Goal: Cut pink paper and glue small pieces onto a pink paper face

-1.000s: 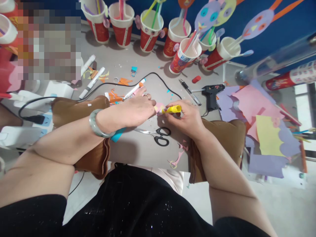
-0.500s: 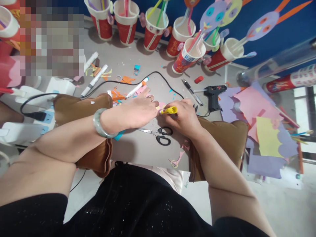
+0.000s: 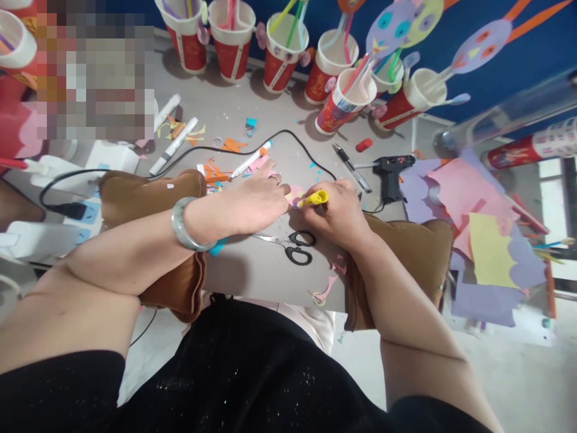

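Note:
My right hand (image 3: 339, 210) is closed round a yellow marker (image 3: 318, 198), its tip pointing left and down at a small pink and yellow paper piece (image 3: 295, 195) on the table. At the left edge of that paper lies my left hand (image 3: 258, 201), palm down, fingers apart and partly bent, seeming to steady it. Part of the paper is hidden by the hands. Just below them rest black-handled scissors (image 3: 299, 248), blades toward my left hand. A white marker (image 3: 250, 161) lies beyond my left fingers.
Red paper cups (image 3: 280, 66) holding straws line the back. A black glue gun (image 3: 388, 177) stands right of my hand, near coloured paper sheets (image 3: 491, 249). Brown cushions (image 3: 408, 255) lie under both forearms. A black cord (image 3: 216, 149) crosses the table behind paper scraps.
The yellow marker and my right hand have shifted slightly to the right, showing more of the paper piece. My left hand stays in place.

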A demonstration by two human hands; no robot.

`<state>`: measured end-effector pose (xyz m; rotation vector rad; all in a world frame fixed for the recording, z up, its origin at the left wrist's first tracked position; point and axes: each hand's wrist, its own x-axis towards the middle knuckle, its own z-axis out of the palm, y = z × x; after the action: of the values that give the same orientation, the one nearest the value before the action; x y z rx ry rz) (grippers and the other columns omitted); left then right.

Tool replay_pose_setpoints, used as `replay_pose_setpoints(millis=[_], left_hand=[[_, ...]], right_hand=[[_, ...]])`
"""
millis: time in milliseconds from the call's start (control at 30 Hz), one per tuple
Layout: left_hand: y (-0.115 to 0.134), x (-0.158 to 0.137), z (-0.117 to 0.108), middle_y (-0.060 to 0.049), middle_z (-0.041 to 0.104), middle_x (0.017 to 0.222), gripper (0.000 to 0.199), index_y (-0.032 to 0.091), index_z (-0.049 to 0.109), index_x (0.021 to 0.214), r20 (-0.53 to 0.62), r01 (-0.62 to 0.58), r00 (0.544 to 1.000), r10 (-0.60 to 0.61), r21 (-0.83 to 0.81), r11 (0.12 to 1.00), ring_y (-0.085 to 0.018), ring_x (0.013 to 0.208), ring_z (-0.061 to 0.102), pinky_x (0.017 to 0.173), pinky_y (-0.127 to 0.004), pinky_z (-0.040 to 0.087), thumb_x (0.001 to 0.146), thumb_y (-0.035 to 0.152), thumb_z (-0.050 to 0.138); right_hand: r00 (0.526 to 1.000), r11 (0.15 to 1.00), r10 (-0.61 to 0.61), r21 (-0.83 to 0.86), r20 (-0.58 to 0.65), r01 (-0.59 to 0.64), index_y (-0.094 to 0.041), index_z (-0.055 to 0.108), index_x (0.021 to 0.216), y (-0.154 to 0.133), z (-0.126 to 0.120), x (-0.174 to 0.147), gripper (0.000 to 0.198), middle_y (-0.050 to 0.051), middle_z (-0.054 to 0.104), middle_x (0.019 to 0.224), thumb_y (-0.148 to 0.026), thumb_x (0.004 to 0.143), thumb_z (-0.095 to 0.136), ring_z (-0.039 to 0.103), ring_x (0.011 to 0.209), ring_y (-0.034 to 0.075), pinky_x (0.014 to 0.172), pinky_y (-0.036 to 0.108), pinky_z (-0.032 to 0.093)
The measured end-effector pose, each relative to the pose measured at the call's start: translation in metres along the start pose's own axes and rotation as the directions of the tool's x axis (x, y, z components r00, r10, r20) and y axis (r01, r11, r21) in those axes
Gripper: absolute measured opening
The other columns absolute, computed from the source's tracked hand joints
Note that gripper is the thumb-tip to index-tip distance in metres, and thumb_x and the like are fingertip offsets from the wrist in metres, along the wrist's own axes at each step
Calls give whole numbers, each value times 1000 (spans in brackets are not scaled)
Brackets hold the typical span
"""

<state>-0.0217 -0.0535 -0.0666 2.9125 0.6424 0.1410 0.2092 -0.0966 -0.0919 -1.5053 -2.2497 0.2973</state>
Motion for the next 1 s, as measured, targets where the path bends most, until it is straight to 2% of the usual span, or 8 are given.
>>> replay_pose_setpoints(millis=[167, 400, 567, 700, 800, 867, 933, 1000], left_hand=[[-1, 0, -3, -9, 73, 100, 36, 22, 77, 106, 53, -43, 998, 39, 81, 996, -26, 96, 63, 115, -54, 30, 96, 7, 46], [-1, 0, -2, -8, 73, 95, 36, 22, 76, 112, 67, -47, 997, 39, 137, 989, -27, 96, 62, 112, -56, 31, 97, 10, 46], [0, 0, -1, -8, 73, 96, 34, 21, 77, 107, 54, -49, 998, 41, 167, 985, -26, 98, 63, 115, -57, 27, 97, 10, 47], [1, -1, 0, -6, 74, 95, 33, 23, 77, 106, 22, -42, 999, 39, 135, 990, -27, 99, 63, 118, -57, 25, 93, 8, 51], [0, -2, 2, -5, 72, 94, 33, 24, 77, 104, 32, -48, 999, 44, 150, 988, -25, 97, 63, 117, -55, 27, 90, 5, 55], [-2, -2, 3, -4, 71, 94, 30, 25, 76, 100, 25, -52, 998, 49, 136, 989, -25, 97, 63, 117, -54, 27, 88, 5, 57], [-4, -2, 3, -4, 70, 94, 27, 24, 76, 95, 23, -59, 998, 56, 111, 992, -25, 98, 63, 118, -55, 26, 87, 5, 59], [-5, -2, 3, -4, 69, 92, 25, 23, 76, 91, 38, -71, 997, 68, 102, 992, -26, 99, 63, 119, -57, 25, 87, 5, 59]], right_hand=[[992, 993, 98, 77, -80, -92, -29, 56, 89, -2, -9, -3, 11, 1, 69, 75, -32, 86, 66, 62, 76, 26, 82, 44, 48], [1000, 998, -11, 55, 10, 10, -26, 61, 91, -3, 0, -1, 7, 3, 75, 84, -32, 87, 62, 66, 77, 25, 88, 46, 45], [999, 999, -21, 25, 31, 20, -25, 61, 91, 0, 3, 0, 7, 5, 75, 86, -30, 86, 62, 66, 79, 26, 89, 48, 45], [993, 996, 75, 50, -91, -71, -28, 61, 89, -2, -4, -4, 7, 5, 71, 79, -32, 86, 66, 65, 77, 28, 85, 52, 50], [926, 960, 249, 202, -283, -196, -29, 61, 89, 2, -11, -5, 11, 6, 71, 81, -37, 87, 67, 66, 74, 27, 75, 49, 54], [868, 903, 356, 368, -345, -224, -29, 59, 90, 11, -15, -4, 17, 5, 71, 81, -42, 87, 69, 67, 71, 26, 69, 46, 56], [851, 802, 435, 556, -293, -219, -28, 56, 90, 23, -18, -2, 26, 2, 68, 75, -49, 87, 70, 70, 69, 25, 66, 45, 58], [881, 700, 438, 683, -181, -207, -29, 55, 93, 34, -22, 0, 31, 1, 68, 75, -56, 86, 70, 74, 73, 26, 66, 45, 60]])
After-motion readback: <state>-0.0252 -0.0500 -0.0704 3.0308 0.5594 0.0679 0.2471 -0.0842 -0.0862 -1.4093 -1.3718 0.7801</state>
